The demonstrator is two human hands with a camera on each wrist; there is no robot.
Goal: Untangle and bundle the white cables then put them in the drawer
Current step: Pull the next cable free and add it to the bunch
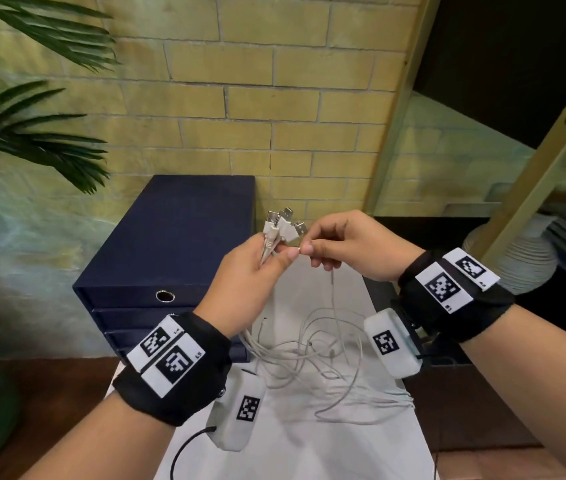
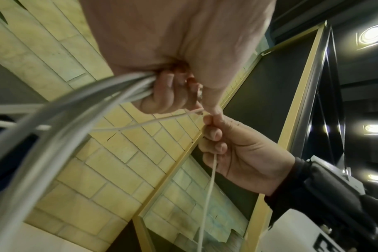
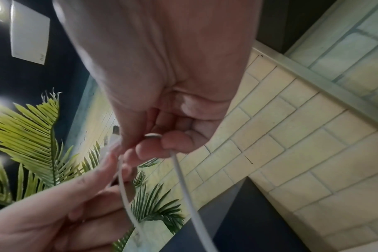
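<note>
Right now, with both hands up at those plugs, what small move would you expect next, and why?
Probably the right hand tucks the cable end it pinches in among the plugs that the left hand grips. Those ends are already gathered side by side, while the white cables below hang in a loose tangle on the table, not yet bundled.

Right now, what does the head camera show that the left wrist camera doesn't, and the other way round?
Only the head view shows the plug ends fanned above the left hand, the tangle on the white surface, and the dark blue drawer unit. Only the left wrist view shows the ceiling lights. Both show the right hand pinching a single cable near the left hand's bundle.
</note>
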